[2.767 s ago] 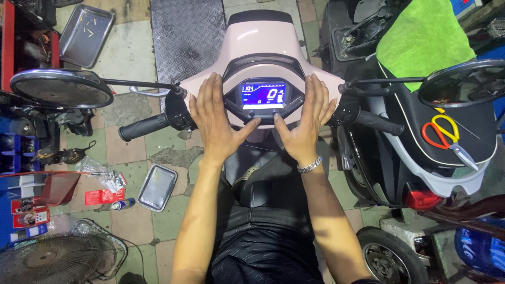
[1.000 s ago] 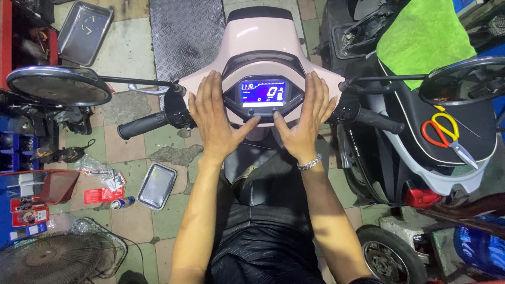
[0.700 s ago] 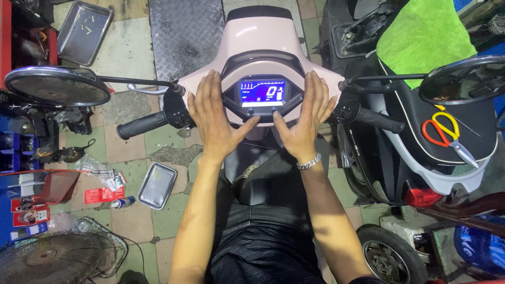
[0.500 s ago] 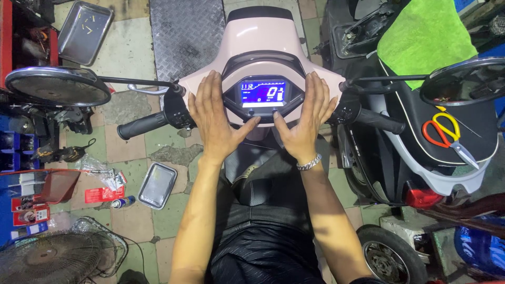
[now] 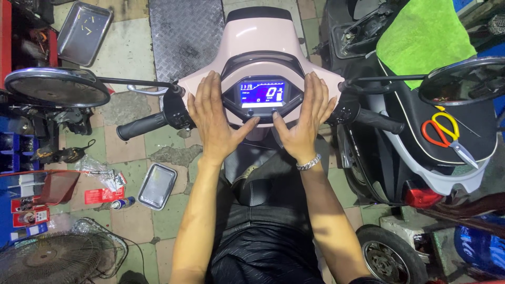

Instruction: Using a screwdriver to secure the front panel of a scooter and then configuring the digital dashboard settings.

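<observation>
While the head view is the only one we've got, it tells us plenty: basically nothing has moved over the last few seconds. Our left hand (image 5: 213, 120) and right hand (image 5: 304, 120) are both spread flat, fingers open, palms pressed on the pink handlebar cover (image 5: 258, 39) either side of the lit blue display (image 5: 262, 94). Neither is gripping anything. Same pose as a couple of seconds back, only the camera framing has crept a touch, so we'd call this a steady hold or press on the panel rather than any new step.

The thumbs angle in under the display's lower edge, touching the dark bezel. The left grip (image 5: 142, 126) and right grip (image 5: 379, 121) sit just outside our hands, untouched. A bracelet (image 5: 308, 163) is on the right wrist.

Around us: round mirrors (image 5: 55, 87) out on both sides, a small metal tray (image 5: 156, 185) on the tiled floor, a bigger tray (image 5: 84, 31) up top left, a fan (image 5: 52, 257) bottom left, and scissors (image 5: 447, 134) lying on the neighbouring scooter's seat beside a green cloth (image 5: 421, 37).
</observation>
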